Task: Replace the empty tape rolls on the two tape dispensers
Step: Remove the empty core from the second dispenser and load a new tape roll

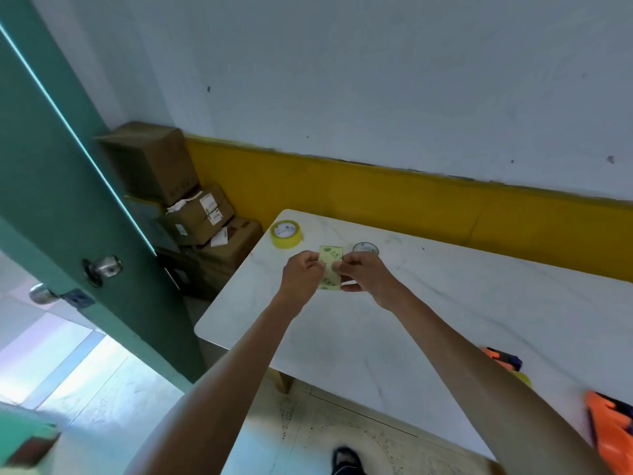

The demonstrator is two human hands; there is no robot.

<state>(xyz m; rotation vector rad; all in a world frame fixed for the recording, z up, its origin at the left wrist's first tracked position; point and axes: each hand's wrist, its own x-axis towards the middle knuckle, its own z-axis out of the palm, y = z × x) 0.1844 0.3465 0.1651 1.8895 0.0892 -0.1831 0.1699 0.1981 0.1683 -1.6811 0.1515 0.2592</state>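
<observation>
Both hands hold a yellowish tape roll (pixel 330 267) on edge above the white table (pixel 428 303). My left hand (pixel 303 274) pinches its left side and my right hand (pixel 368 274) grips its right side. A second yellow tape roll (pixel 286 234) lies flat near the table's far left corner. A small grey, empty-looking roll (pixel 365 248) lies just beyond my right hand. Two orange and black tape dispensers sit at the right edge, one (pixel 503 359) farther from me, the other (pixel 609 430) nearer and cut off by the frame.
A green door (pixel 68 200) with a metal knob stands open on the left. Stacked cardboard boxes (pixel 178 207) fill the corner beside the table. A yellow band runs along the wall behind. My shoe (pixel 346 461) shows on the floor below.
</observation>
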